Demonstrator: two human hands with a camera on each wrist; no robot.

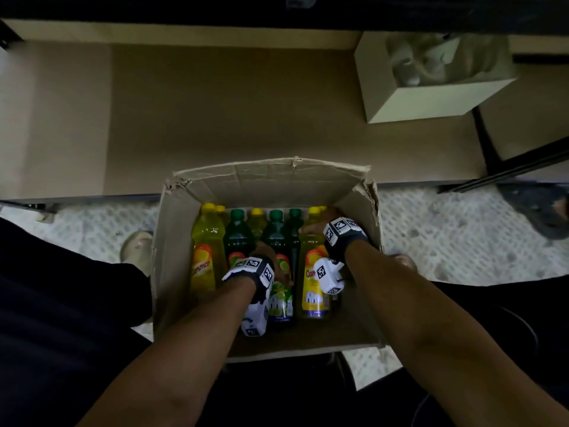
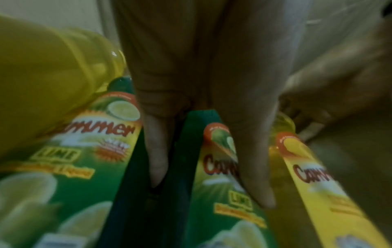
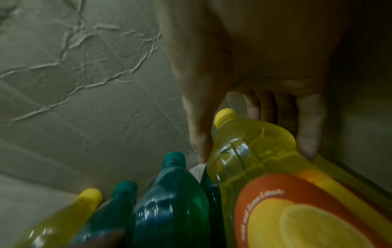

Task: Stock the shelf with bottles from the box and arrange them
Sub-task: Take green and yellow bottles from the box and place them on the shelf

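1. head view: both hands reach into the cardboard box (image 1: 175, 251) of bottles on the floor below the shelf (image 1: 246, 112).
2. left hand (image 2: 203, 100) fingers wrap a green bottle (image 2: 220, 201).
3. right hand (image 3: 254, 75) fingers clamp a yellow bottle (image 3: 254, 159).

Yellow bottles (image 1: 204, 257) and green bottles (image 1: 238, 234) upright, packed in open cardboard box (image 1: 264, 183); shelf (image 1: 215, 118) behind.

It looks like a shop's stocking area: a torn cardboard box (image 1: 363, 211) packed with matching labelled yellow and green bottles (image 1: 238, 235) sits on patterned floor (image 1: 462, 241) before a low, bare shelf board (image 1: 231, 118).
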